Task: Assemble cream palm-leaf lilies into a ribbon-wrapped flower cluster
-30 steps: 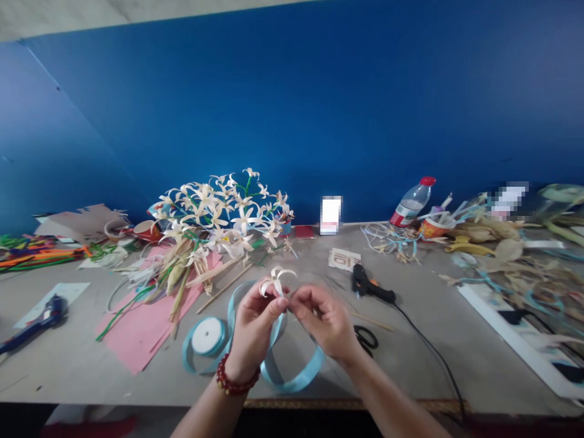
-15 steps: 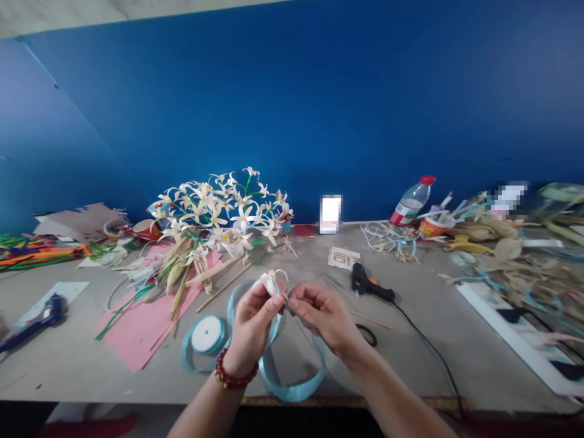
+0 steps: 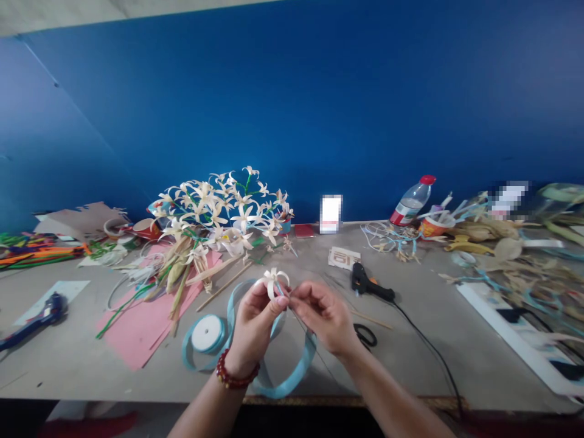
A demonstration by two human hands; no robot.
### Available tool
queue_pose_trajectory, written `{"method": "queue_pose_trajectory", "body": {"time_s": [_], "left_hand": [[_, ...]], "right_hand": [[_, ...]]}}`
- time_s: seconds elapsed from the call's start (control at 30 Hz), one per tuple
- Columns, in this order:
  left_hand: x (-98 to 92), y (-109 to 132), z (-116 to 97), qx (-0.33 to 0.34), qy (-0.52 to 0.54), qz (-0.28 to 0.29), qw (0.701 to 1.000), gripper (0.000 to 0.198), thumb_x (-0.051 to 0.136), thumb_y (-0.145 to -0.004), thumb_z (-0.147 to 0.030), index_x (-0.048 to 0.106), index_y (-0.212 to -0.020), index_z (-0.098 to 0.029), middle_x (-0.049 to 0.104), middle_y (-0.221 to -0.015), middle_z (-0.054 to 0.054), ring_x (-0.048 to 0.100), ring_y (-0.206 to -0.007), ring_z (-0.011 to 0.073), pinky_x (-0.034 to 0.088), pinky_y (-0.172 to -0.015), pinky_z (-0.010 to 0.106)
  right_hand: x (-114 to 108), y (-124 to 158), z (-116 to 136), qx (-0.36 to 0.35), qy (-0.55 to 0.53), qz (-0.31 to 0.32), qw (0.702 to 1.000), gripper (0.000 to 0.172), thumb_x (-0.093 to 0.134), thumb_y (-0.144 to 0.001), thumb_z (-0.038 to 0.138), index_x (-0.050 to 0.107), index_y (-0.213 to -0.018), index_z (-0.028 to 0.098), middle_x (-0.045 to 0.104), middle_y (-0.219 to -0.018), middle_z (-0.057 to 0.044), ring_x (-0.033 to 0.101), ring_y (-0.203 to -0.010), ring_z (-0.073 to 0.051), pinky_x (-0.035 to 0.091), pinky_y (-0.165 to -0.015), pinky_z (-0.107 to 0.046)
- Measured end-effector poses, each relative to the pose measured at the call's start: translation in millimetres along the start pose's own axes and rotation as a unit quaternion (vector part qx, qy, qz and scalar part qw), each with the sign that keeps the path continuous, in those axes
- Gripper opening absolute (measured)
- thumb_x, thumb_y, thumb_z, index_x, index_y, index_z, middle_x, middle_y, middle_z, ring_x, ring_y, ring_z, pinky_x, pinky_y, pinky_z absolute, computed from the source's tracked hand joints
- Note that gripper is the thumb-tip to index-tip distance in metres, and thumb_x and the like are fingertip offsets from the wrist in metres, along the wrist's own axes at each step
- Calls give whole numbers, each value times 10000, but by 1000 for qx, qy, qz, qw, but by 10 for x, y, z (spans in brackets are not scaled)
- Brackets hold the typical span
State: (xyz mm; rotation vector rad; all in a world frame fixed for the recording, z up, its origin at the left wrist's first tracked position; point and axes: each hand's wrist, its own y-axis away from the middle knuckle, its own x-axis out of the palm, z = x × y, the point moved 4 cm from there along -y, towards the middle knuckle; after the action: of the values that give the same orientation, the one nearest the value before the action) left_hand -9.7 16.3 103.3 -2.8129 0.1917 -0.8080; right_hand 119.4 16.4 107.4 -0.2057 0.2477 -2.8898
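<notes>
My left hand (image 3: 253, 325) wears a red bead bracelet and pinches the base of a small cream paper flower (image 3: 275, 280) held above the table. My right hand (image 3: 322, 316) is closed beside it, fingertips pinching the light blue ribbon (image 3: 292, 372) at the flower's base. The ribbon loops down under both hands and runs to a white ribbon spool (image 3: 207, 334) on the table to the left. The fingertips of both hands meet at the flower.
A bunch of cream paper flowers (image 3: 223, 210) lies behind over pink paper (image 3: 139, 328). A black glue gun (image 3: 367, 285) with its cord and black scissors (image 3: 366, 334) lie to the right. A plastic bottle (image 3: 413, 201), a blue glue gun (image 3: 34, 316) and craft scraps (image 3: 515, 267) surround.
The hands stay together; the flower has been turned slightly between the fingers and its petals show more upright. The ribbon loop below has shifted a little.
</notes>
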Motion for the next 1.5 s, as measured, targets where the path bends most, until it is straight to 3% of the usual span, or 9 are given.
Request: {"method": "queue_pose_trajectory", "body": {"time_s": [0.23,0.4,0.67,0.93,1.1,1.23,1.5], "left_hand": [[-1,-16,2,-1,9,-25,1000,76,765,-788,-237,713,-775,-183,595,-773,13,516,-730,131,419,-674,234],[4,-22,29,0,39,-17,999,87,772,-782,-252,719,-777,-184,589,-794,19,523,-785,141,424,-730,245],[14,-18,-13,-13,35,6,999,114,760,-798,-278,712,-780,-176,567,-764,23,498,-753,138,406,-707,242],[5,-19,6,-45,32,-16,998,187,784,-762,-323,691,-749,-162,569,-773,30,482,-697,134,404,-633,241],[16,-10,6,-22,23,-29,999,201,815,-734,-303,708,-846,-175,610,-848,28,548,-783,142,456,-736,250],[13,-1,-4,-20,-6,-45,999,146,800,-746,-244,674,-768,-173,606,-795,16,552,-778,146,455,-741,256],[47,-18,-65,-49,-5,-26,998,171,778,-770,-283,671,-742,-152,564,-721,8,451,-620,109,382,-576,232]], "right_hand": [[5,-74,-12,110,-96,55,988,354,780,-740,475,599,-747,171,485,-550,68,322,-410,-35,230,-375,-179],[-13,-116,-2,136,-108,74,982,357,808,-713,460,612,-732,163,497,-579,62,338,-418,-26,230,-370,-165],[-5,-86,6,109,-80,63,989,404,780,-728,514,555,-704,179,419,-527,91,298,-401,-28,226,-370,-171],[2,-67,42,73,-52,79,993,385,724,-787,513,534,-706,188,412,-560,84,281,-416,-40,223,-379,-189],[-30,-32,28,42,1,37,998,326,684,-831,482,565,-766,185,436,-565,72,312,-452,-59,241,-420,-201],[-43,-10,23,17,46,27,998,277,660,-864,421,579,-752,181,408,-568,67,320,-494,-71,243,-450,-207],[-9,-84,32,77,-49,61,994,389,758,-754,514,566,-713,177,459,-545,74,294,-420,-40,214,-384,-193]]}}
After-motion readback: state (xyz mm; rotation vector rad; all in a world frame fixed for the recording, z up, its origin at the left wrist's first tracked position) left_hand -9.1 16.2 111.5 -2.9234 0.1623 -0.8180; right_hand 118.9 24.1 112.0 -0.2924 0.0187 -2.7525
